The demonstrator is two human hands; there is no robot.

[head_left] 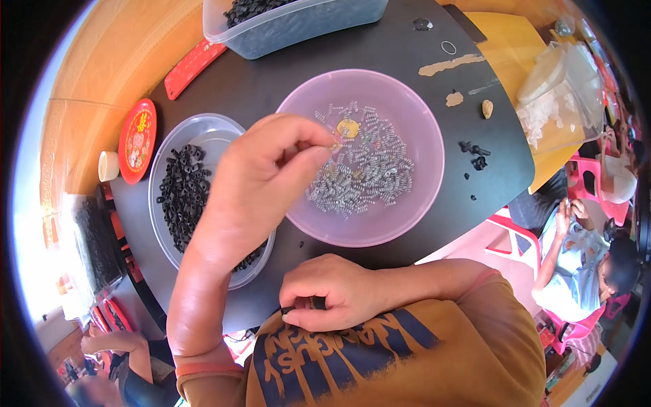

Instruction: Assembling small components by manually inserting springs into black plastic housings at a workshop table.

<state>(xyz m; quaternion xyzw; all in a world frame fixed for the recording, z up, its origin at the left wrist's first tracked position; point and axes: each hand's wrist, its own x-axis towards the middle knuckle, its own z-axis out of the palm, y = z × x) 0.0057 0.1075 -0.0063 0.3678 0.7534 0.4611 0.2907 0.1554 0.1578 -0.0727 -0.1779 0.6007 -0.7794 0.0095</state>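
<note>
A pink bowl [431,178] on the dark table holds many small metal coil springs [380,159] and a round yellow disc [348,128]. Over its left side hangs my left hand [261,180], thumb and forefinger pinched together; whatever is between the tips is too small to make out. Close to my body, my right hand [332,293] curls around a small black plastic part [319,302], partly hidden by the fingers. Beneath my left forearm stands a clear round tub [157,224] with many short black plastic parts [182,193].
At the far edge is a clear bin [305,30] of black pieces. A red round plate [137,141], a white cup [108,165] and a red strip [193,68] lie left. Loose black bits [479,163] and a clear container [563,95] are right. Other people sit on both sides.
</note>
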